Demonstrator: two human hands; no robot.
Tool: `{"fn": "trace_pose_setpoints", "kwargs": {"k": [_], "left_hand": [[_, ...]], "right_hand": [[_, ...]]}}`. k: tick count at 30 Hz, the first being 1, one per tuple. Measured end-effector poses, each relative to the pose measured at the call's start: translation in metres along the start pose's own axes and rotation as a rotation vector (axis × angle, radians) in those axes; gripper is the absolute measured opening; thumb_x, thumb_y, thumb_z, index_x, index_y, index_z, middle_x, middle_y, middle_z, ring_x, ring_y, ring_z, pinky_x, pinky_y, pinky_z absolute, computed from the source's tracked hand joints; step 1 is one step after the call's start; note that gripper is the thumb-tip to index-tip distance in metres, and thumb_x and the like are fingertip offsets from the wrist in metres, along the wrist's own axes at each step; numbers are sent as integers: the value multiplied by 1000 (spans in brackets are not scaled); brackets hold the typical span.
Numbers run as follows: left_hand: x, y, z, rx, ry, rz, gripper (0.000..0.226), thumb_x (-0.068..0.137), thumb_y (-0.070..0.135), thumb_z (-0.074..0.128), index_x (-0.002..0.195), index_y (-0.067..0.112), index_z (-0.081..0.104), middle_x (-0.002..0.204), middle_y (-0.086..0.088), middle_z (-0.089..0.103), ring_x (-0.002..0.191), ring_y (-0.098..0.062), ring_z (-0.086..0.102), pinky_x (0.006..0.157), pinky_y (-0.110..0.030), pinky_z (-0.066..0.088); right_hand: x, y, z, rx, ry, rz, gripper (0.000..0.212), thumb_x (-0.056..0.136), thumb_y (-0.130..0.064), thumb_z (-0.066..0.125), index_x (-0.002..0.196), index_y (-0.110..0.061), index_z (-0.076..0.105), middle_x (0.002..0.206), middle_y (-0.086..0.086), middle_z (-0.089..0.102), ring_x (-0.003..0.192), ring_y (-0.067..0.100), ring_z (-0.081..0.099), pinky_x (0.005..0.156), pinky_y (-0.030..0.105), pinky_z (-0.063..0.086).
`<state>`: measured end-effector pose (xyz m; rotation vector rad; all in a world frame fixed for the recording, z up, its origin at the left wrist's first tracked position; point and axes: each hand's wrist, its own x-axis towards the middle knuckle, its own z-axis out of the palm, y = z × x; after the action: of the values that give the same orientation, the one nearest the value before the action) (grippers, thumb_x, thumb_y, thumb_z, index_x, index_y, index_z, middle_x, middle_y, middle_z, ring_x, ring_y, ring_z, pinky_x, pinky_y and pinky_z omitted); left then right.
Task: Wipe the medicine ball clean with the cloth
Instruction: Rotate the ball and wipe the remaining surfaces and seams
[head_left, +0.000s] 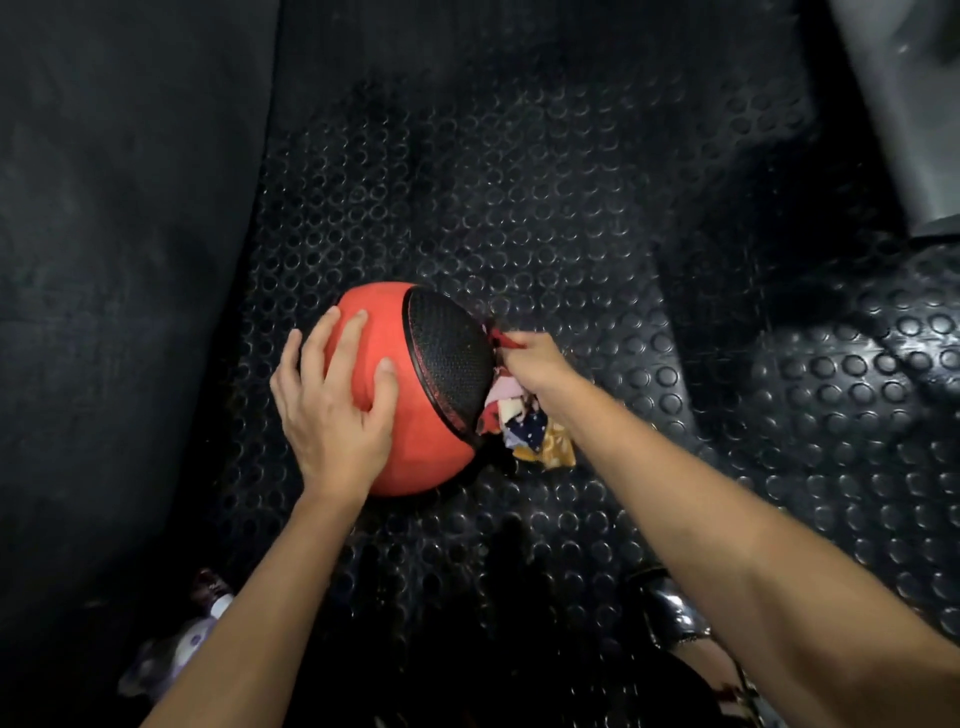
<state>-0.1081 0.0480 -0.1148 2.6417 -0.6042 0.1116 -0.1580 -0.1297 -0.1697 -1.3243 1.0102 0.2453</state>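
- medicine ball (395, 395): red-orange, matte, with a black textured panel (449, 358) edged by a dark seam, facing up and to the right.
- Ball sits on the floor (545, 197), a black rubber mat with raised round studs, roughly mid-frame, slightly left of centre.
- left hand (332, 410): grip open, fingers spread and fairly straight, palm flat on the red left side of the ball. Fingertips (358, 318) reach toward the top; thumb lies near the seam of the black panel.
- right hand (537, 364): grip closed round the cloth (524, 421), fingers curled into the bunched fabric, pushing it against the right edge of the ball beside the black panel.
- cloth: multicoloured patchwork with pink, white, navy dotted and mustard patches, plus a red bit at the top by the knuckles. Lower end hangs loose and touches the floor just beside the ball.
- Both forearms bare, coming in from the bottom of the frame.
- Bottom left: a pale purple-and-white item (182, 644), blurred, half hidden by the left forearm; can't tell what it is.
- Bottom right: a shiny dark shoe (670, 608), next to the right forearm.
- Top right corner: a grey slab-like object (914, 104), partly cut off by the frame.
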Motion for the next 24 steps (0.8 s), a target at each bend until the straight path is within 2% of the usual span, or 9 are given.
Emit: {"fn": "trace_pose_setpoints", "kwargs": {"k": [4,10,13,15,16,18,19,21,24], "left_hand": [[3,-2,-3,-27,11,-52,55,89,48,36,137,26,49,147,2,42,138,-29,29,111,-49,24],[14,11,-5,-9,9,-229,60,88,52,30,139,24,47,147,0,41,136,-32,33,111,-51,24],[37,38,-5,-2,-150,-418,54,97,49,32,148,29,31,156,3,24,143,-32,15,114,-52,11],[60,43,-8,-188,-283,-523,53,101,41,32,151,31,18,158,4,20,145,-29,13,118,-45,9],[73,40,-12,-352,-330,-524,55,102,35,36,152,29,15,155,3,28,141,-25,25,117,-36,17],[92,29,-31,-546,-412,-423,54,100,17,43,150,21,24,141,0,47,118,-9,49,97,-9,37],[97,23,-41,-531,-464,-350,50,99,8,45,146,18,34,137,0,51,112,-5,50,89,-5,38],[100,8,-53,-453,-525,-224,44,95,1,51,134,21,51,140,0,48,123,-5,44,98,-10,32],[91,1,-49,-458,-665,-99,49,93,4,56,137,23,47,152,2,32,139,-5,27,104,-7,17]], "right_hand": [[-15,24,18,2,65,34,23,90,-17,50,100,-21,71,80,-1,68,78,24,66,79,40,55],[-55,35,31,-87,93,-198,35,90,-30,42,121,-31,60,88,-6,57,81,18,52,76,34,44],[-62,28,24,-43,94,-313,37,85,-37,39,116,-36,60,94,-1,65,84,23,60,79,39,49],[-61,21,19,-33,182,-331,48,81,-46,35,125,-43,53,116,1,63,106,25,60,91,47,49],[-60,18,14,-24,222,-335,51,79,-49,34,127,-46,50,122,0,60,114,24,57,95,48,47],[-58,12,2,5,276,-357,47,81,-47,36,125,-47,52,121,-5,60,114,20,56,96,48,45],[-58,10,-5,12,290,-370,43,84,-42,38,124,-45,54,119,-8,60,113,17,57,97,46,45],[-60,8,-17,-12,305,-389,36,92,-32,42,124,-37,57,118,-7,60,113,14,55,99,44,44],[-56,11,-30,-55,354,-396,35,91,-30,44,123,-32,59,116,-5,62,111,15,56,99,45,44]]}}
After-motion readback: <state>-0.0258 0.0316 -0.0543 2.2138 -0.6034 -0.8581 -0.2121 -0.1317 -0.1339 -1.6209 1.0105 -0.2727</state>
